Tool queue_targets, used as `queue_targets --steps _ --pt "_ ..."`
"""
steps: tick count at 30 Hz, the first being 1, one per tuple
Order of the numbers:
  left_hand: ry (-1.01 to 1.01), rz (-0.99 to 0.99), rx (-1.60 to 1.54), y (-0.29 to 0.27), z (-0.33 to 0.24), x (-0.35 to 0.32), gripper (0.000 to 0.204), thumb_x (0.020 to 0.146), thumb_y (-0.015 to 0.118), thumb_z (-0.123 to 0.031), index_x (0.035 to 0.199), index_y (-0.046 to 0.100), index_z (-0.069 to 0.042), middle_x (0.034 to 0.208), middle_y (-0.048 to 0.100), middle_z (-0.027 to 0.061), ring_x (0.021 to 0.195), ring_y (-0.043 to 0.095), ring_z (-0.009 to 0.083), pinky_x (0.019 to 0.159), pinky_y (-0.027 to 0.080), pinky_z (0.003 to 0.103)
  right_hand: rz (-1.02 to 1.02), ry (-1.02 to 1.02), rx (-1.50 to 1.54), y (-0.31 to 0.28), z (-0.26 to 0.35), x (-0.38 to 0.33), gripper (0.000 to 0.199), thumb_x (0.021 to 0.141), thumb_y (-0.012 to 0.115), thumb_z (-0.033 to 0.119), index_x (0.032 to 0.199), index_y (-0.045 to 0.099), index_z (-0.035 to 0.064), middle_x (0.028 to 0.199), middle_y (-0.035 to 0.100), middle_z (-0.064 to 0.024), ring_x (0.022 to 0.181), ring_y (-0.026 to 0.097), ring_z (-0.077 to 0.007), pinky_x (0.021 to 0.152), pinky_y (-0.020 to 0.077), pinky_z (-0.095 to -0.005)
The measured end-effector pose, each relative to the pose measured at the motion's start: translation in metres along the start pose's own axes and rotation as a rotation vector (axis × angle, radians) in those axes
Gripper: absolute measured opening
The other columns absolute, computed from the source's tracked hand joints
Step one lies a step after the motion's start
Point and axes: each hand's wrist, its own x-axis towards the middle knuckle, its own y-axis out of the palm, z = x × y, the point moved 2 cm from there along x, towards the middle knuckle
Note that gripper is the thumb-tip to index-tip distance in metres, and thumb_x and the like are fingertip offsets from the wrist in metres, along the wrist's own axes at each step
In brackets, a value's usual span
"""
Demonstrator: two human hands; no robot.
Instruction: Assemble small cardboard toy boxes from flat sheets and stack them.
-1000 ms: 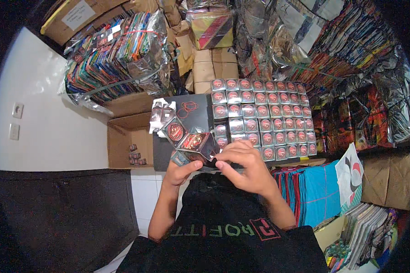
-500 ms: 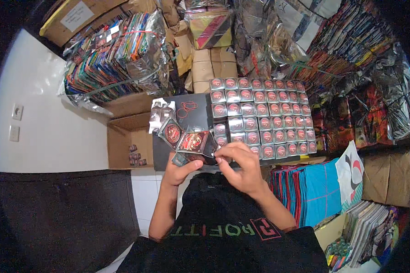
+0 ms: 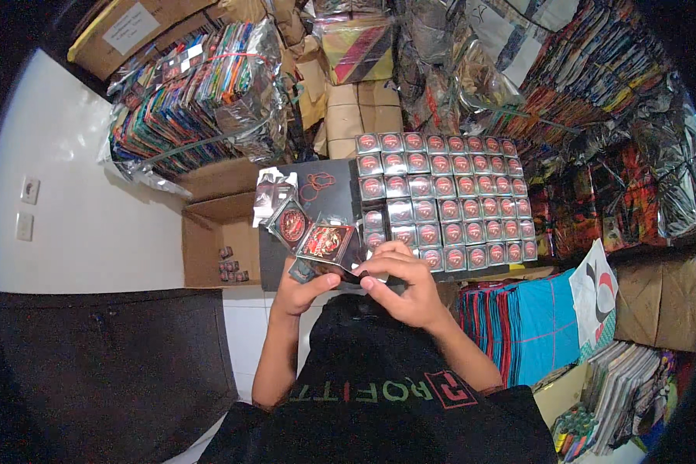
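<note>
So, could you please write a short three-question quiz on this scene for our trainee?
1. Multiple choice: what colour are the rubber bands on the dark table?
a) green
b) red
c) white
2. True or false: the left hand and the right hand are both on the open box.
3. Fill in the missing word: in the picture, the rows of small boxes stand to the ____ of the rubber bands.

Key: 1. b; 2. true; 3. right.
</note>
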Motion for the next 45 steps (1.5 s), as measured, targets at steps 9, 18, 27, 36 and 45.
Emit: queue_targets --steps 9,18,27,36,45 --pt "0.016 -0.039 0.151 0.007 -0.007 0.0 0.041 0.083 0.08 -0.008 0.121 0.067 0.001 0.106 0.073 0.0075 0.098 0.069 0.0157 0.087 0.055 0.032 -0.181 0.212 0.011 0.003 0.011 0.002 0.015 0.085 0.079 0.006 0.097 0.072 0.0005 0.09 0.072 -0.0112 0.092 0.072 -0.0234 0.082 0.0552 -0.0333" --pt "0.018 -0.029 0.18 0.007 -0.008 0.002 0.041 0.084 0.08 -0.008 0.121 0.066 0.001 0.107 0.073 0.0067 0.098 0.068 0.0147 0.088 0.054 0.031 -0.187 0.006 -0.157 0.001 0.012 0.004 0.017 0.08 0.078 0.003 0.095 0.07 0.0012 0.091 0.072 -0.0135 0.087 0.071 -0.0303 0.083 0.0565 -0.0406" --pt "-0.01 0.004 0.164 0.005 -0.004 0.005 0.047 0.083 0.082 -0.008 0.126 0.063 0.0 0.11 0.072 0.0058 0.101 0.067 0.0152 0.092 0.053 0.033 -0.118 -0.078 -0.159 -0.007 0.007 0.012 0.017 0.076 0.076 0.002 0.09 0.068 0.0014 0.085 0.068 -0.0119 0.08 0.067 -0.0283 0.075 0.0542 -0.0378" --pt "-0.04 0.002 -0.044 0.005 0.003 0.004 0.067 0.081 0.083 -0.006 0.14 0.054 0.0 0.123 0.068 0.0082 0.111 0.066 0.0173 0.098 0.052 0.034 -0.21 0.14 0.06 -0.004 0.0 0.01 0.043 0.082 0.085 0.01 0.117 0.061 0.0045 0.103 0.056 -0.0046 0.093 0.056 -0.0139 0.084 0.0478 -0.028" --pt "-0.082 0.057 0.075 0.005 0.002 -0.001 0.065 0.081 0.082 -0.005 0.139 0.054 0.0 0.121 0.068 0.0069 0.109 0.065 0.0164 0.095 0.052 0.034 -0.018 0.473 0.446 -0.007 -0.003 0.009 0.052 0.084 0.084 0.005 0.128 0.055 0.0088 0.104 0.043 0.0043 0.096 0.046 -0.0042 0.08 0.0429 -0.0192"
